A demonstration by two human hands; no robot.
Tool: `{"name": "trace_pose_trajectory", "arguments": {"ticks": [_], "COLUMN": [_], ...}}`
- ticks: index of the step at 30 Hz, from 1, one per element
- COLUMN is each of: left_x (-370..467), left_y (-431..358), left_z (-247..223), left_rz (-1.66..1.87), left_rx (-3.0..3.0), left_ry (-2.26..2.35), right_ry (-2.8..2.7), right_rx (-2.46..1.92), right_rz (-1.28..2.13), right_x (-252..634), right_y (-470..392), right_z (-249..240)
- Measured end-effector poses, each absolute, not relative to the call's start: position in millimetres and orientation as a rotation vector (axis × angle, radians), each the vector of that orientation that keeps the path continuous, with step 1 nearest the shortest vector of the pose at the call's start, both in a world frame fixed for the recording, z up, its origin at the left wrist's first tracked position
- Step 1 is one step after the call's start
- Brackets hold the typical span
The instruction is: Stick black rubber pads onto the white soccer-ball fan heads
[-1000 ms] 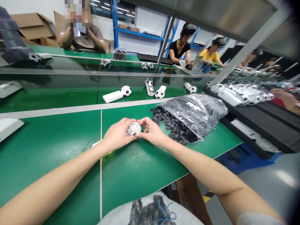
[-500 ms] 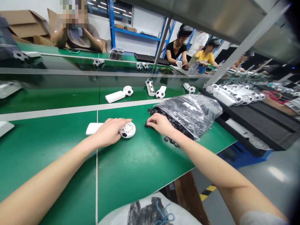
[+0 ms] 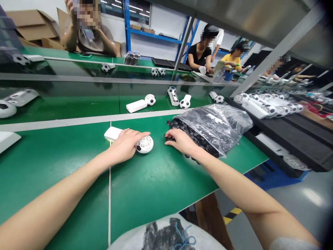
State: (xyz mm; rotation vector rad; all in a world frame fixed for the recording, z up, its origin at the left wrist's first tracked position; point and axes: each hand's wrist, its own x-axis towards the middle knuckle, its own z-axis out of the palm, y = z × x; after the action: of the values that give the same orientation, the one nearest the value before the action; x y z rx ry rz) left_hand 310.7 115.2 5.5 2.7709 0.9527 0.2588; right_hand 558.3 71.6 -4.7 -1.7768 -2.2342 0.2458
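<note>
My left hand (image 3: 126, 144) is wrapped over a white handheld device (image 3: 145, 144) that lies on the green table. Its round, soccer-ball-patterned lattice head shows past my fingertips, and its white handle end sticks out on the other side. My right hand (image 3: 179, 140) is at the edge of a heap of small black pieces (image 3: 194, 136), thumb and forefinger curved and a little apart. No piece shows clearly between them. The heap spills from the mouth of a clear plastic bag (image 3: 221, 125); my right hand and wrist hide part of it.
Beyond a pale rail (image 3: 65, 121), more soccer-ball devices (image 3: 137, 106) lie on a green strip. Black trays (image 3: 288, 128) holding such devices stand at right. A slanted metal post (image 3: 275, 52) rises there. Several people sit across the line. Another white part (image 3: 9, 140) lies far left.
My right thumb and forefinger have parted from a pinch at the heap. My left hand stays on the device. Devices on the green strip have shifted right, and a ball head has appeared at far left.
</note>
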Motion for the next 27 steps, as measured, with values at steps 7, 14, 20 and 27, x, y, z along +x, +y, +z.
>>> {"name": "trace_pose_trajectory", "arguments": {"ticks": [7,14,20,27], "left_x": [311.2,309.7,309.1,314.5], "left_y": [113.9,114.2,113.5,108.5], "left_z": [6.7,5.5,7.0,9.8], "left_rz": [0.263,0.281,0.273,0.297], "left_rx": [2.765,2.742,2.709,2.640], "left_ry": [0.963,0.947,0.909,0.983], "right_ry": [-2.608,-2.546,-2.149,-1.962], "right_rx": [-1.647,-1.709,-1.394,-1.319], "right_rz": [-0.300,-0.222,0.412,0.599], "right_x": [549.0,543.1,525.6,505.6], "right_y": [61.7,62.6,48.8,44.6], "right_z": [-7.8,-9.3,5.0,7.9]}}
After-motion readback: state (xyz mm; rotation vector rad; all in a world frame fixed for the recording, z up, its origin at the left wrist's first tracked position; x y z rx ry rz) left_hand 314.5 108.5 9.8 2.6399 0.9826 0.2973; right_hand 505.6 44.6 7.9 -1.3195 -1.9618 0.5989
